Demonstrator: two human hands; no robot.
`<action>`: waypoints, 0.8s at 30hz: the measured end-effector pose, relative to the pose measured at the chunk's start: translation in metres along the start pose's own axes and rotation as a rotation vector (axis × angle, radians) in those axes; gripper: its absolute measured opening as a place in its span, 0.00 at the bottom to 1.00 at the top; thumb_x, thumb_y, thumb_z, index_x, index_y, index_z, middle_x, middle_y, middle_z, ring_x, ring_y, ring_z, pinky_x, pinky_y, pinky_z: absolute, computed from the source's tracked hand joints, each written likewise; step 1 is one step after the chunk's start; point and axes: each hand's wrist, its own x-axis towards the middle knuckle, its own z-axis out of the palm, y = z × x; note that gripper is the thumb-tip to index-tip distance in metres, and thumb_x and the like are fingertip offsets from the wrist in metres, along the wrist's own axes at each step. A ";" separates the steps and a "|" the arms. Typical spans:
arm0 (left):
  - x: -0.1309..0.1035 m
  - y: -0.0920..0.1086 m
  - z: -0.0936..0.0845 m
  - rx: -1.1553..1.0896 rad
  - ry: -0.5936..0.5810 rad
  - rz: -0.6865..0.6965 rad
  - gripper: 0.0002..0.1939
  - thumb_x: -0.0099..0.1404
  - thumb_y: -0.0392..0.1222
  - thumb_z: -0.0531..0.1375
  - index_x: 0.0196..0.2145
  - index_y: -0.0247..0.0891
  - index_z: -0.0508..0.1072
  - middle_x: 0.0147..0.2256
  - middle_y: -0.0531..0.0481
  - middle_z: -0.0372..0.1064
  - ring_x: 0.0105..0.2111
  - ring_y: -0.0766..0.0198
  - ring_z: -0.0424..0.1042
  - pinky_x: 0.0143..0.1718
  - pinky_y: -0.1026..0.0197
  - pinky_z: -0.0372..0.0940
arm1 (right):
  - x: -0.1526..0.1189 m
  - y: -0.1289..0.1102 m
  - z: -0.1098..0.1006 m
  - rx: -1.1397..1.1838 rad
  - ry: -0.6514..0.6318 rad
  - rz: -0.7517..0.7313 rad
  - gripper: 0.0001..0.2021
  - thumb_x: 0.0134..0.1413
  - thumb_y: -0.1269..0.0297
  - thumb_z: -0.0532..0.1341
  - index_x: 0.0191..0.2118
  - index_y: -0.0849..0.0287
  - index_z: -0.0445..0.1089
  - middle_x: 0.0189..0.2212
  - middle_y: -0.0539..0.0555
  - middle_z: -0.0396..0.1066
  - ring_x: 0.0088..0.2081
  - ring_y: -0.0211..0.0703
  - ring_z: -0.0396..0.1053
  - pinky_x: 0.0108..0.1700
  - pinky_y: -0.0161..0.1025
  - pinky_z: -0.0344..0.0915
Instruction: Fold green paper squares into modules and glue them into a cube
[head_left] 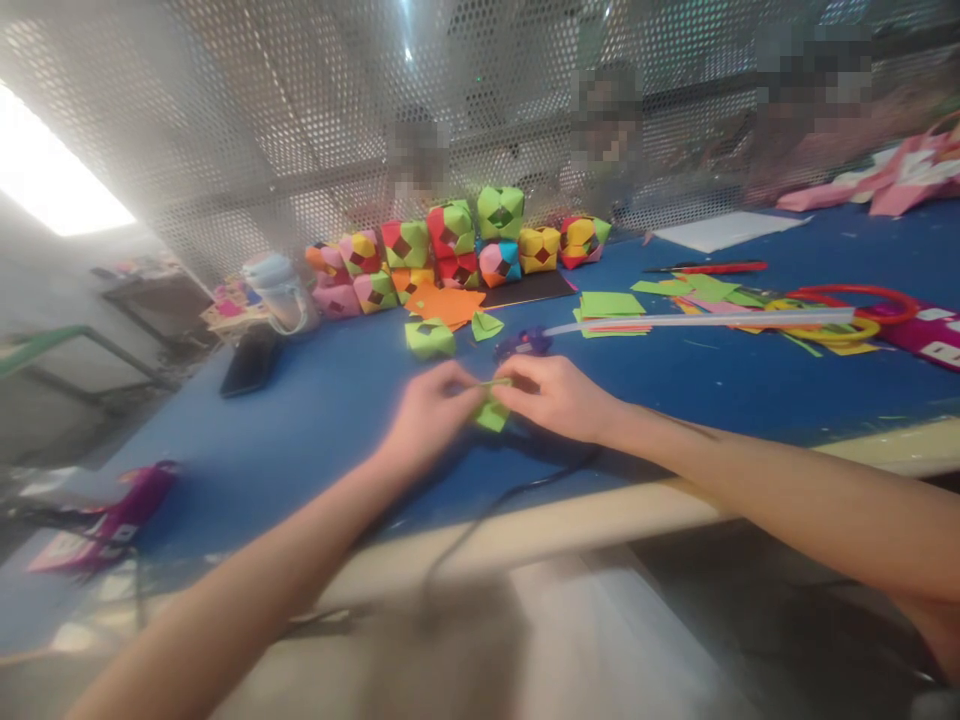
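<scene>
Between my two hands is a small piece of green paper [493,414], pinched from both sides above the blue table. My left hand [437,410] closes its thumb and fingers on the paper's left edge. On the other side my right hand [555,397] grips the top right of it, fingers curled. Just beyond them lies a dark purple glue gun [523,343] with a long white glue stick [697,319] in it. A green folded paper piece [430,338] and a smaller green fold [487,325] rest behind my hands.
Several coloured paper cubes [454,232] are stacked along the mesh partition. Right of them are green paper squares [607,308], paper scraps, red-handled scissors [720,267] and red and yellow loops. A phone [251,362] and bottle [276,285] stand left. A cable [517,490] crosses the front edge.
</scene>
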 end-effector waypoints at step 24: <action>0.007 -0.004 -0.009 0.018 -0.040 -0.108 0.09 0.51 0.44 0.63 0.25 0.34 0.73 0.24 0.51 0.70 0.25 0.66 0.67 0.29 0.63 0.63 | 0.001 0.004 0.001 -0.112 -0.037 -0.012 0.10 0.56 0.64 0.55 0.30 0.62 0.70 0.24 0.51 0.72 0.26 0.35 0.65 0.30 0.32 0.59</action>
